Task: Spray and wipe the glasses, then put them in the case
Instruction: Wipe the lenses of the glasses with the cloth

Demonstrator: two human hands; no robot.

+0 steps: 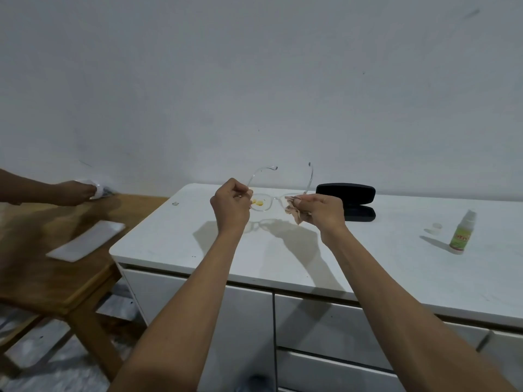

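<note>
I have the clear-framed glasses (pixel 278 193) held up above the white cabinet top (pixel 283 250), temples open and pointing away from me. My left hand (pixel 230 205) pinches the frame's left end; my right hand (pixel 322 209) pinches a crumpled beige cloth (pixel 294 209) around the right lens. To wipe well, I'd keep the left grip on the rim only and rub both faces of the lens gently. The black case (pixel 346 200) lies open just behind, the spray bottle (pixel 462 232) well to the right. A plain white wall (pixel 254 80) backs it; another person's hand (pixel 75 192) works at a wooden table (pixel 56 278).
</note>
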